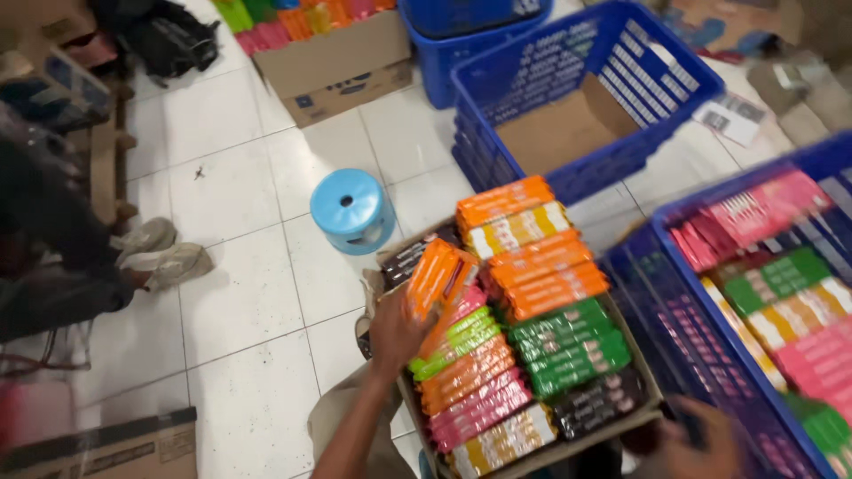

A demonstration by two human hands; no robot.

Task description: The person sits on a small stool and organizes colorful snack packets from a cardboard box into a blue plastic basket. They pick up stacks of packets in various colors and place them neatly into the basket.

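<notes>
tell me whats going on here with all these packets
A person's left hand grips an orange packet over a cardboard box packed with rows of orange, green, pink and yellow packets. Their right hand is at the box's near corner, blurred, so its grip is unclear. A blue crate of similar packets stands on the right, and a blue stool on the tiled floor.

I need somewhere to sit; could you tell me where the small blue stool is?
The blue stool stands on the white tiled floor, upper left of the box of packets.
</notes>
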